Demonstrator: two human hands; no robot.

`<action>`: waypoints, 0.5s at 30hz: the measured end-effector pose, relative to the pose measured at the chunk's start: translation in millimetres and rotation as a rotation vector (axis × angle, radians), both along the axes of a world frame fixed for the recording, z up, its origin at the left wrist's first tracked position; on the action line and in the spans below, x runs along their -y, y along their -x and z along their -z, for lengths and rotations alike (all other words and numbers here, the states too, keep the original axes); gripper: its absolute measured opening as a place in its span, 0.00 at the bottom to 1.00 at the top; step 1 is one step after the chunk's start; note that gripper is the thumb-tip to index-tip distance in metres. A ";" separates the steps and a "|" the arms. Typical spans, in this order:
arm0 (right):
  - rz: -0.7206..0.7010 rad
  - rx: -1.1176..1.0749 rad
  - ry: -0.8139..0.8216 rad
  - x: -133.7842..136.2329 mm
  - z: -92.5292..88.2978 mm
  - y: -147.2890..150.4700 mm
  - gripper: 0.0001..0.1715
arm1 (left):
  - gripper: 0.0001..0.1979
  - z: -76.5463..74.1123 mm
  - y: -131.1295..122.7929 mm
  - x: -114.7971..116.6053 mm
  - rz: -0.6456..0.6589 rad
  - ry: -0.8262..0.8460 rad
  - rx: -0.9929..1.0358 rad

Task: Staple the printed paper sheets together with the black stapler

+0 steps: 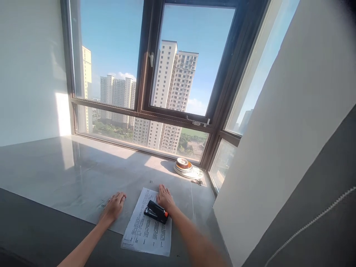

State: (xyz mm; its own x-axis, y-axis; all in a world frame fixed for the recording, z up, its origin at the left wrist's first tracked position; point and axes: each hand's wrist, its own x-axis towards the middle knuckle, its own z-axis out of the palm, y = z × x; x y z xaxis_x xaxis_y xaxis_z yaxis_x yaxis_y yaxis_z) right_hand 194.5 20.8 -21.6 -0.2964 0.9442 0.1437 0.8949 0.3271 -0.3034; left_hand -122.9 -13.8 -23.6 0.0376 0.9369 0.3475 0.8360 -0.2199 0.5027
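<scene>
My left hand (113,206) rests on the grey sill to the left of the paper, its fingers curled in, with nothing seen in them. Stretched flat, the fingers of my right hand (165,198) lie at the upper right edge of a printed sheet of paper (139,237). On that sheet sits a black stapler (156,212) with an orange-red spot at one end, its two arms spread apart. The stapler is just below my right hand; whether they touch I cannot tell. The paper's lower part reaches past the sill's front edge.
Near the window corner stands a round stack (183,168) of white and amber coils or dishes, with small dark bits (197,182) beside it. Tiny scraps (102,204) lie by my left hand. A white wall (267,129) bounds the right; dark-framed windows (175,118) rise behind.
</scene>
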 end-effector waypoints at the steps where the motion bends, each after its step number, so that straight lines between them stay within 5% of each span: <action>1: 0.017 0.008 0.007 4.1 0.4 -10.5 0.41 | 0.18 0.4 -2.7 1.6 0.003 -0.012 -0.046; 7: 0.150 -0.079 -0.020 32.1 -7.8 -62.1 0.37 | 0.16 -5.7 -22.9 15.6 0.016 -0.034 -0.214; 15: 0.300 -0.338 -0.200 57.2 -25.9 -87.5 0.26 | 0.17 -19.5 -27.8 24.5 -0.009 0.048 -0.203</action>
State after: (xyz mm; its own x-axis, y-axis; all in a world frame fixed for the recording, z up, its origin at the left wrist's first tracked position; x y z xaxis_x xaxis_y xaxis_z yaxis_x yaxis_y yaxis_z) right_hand 281.9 -36.4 4.3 0.0790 0.9250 0.3718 0.8209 0.1513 -0.5507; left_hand -95.1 -38.3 -4.0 0.0936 0.9528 0.2887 0.9232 -0.1916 0.3332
